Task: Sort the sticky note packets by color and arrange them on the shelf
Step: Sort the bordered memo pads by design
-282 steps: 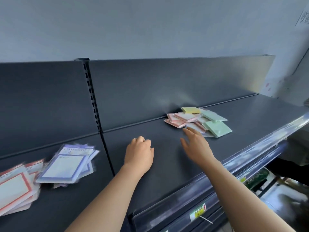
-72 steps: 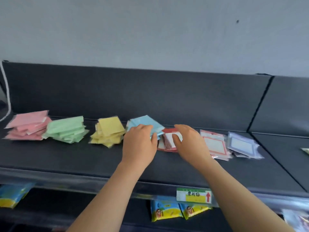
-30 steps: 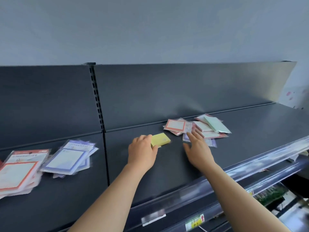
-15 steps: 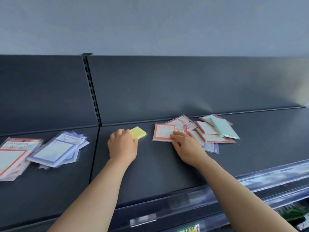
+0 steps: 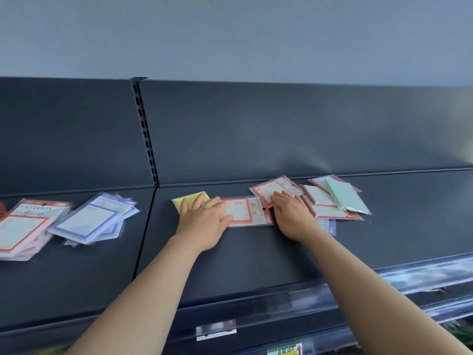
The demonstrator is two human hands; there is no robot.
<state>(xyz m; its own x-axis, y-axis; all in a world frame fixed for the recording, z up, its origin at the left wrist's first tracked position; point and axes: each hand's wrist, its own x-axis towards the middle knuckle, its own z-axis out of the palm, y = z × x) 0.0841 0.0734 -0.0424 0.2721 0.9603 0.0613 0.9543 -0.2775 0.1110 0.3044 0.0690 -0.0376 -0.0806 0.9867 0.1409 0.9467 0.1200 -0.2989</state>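
Nearest to you, at 6 o'clock, the front rail of the shelf runs across. Below it is a white tag and, lower at 5 o'clock, a green and yellow price label. Both your bare forearms reach over this rail onto the dark board.

Your left hand lies flat and released. Its straight fingers press on the yellow packet, and its thumb rests on the near orange-framed packet, which lies flat between your two hands. Your right hand is also flat and grasps nothing. Its straight fingertips press on the far orange-framed packet, which lies a little turned at 12 o'clock from that hand and touches the far edge of the near one.

At 3 o'clock from your right hand is a loose pile of pink-framed packets, and a green packet lies on top of it. A purple-framed packet shows partly from under your right wrist.

At 9 o'clock from your left hand, past the seam in the board, lies the purple-framed stack. Just beside it, at the left edge of the view, is the orange-framed stack.

Farther, at 11 o'clock, a slotted post stands upright between the two dark back panels. Above them is a pale wall.
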